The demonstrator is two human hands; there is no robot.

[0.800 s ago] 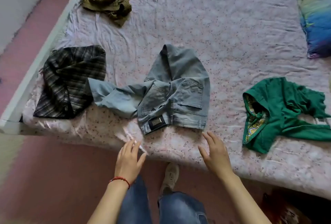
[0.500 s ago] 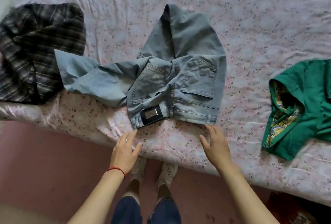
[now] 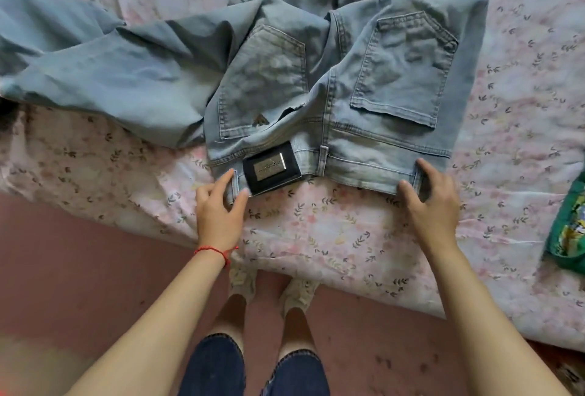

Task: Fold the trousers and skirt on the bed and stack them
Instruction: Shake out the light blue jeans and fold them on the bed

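From my head camera, looking down: the trousers (image 3: 316, 79) are pale, washed-out blue denim, lying back side up on the bed (image 3: 332, 237), whose sheet is thin, creased cotton, pink with small leaf sprigs. The waistband faces me near the mattress edge. Two stitched patch pockets show, the right one flat and squarish, the left one rumpled. A dark rectangular label (image 3: 271, 169) with a shiny metal plate sits on the waistband. One leg is twisted off to the left in soft folds.

My left hand (image 3: 218, 212) is at the waistband's left corner, forefinger and thumb curled either side of the belt loop there, pinching the denim edge. A red thread bracelet (image 3: 215, 251) circles that wrist. My right hand (image 3: 432, 205) grips the right corner, thumb at the hem and fingers curved over the top of the band.

At the right edge lies a bit of green cloth (image 3: 566, 231) with a bright printed lining.
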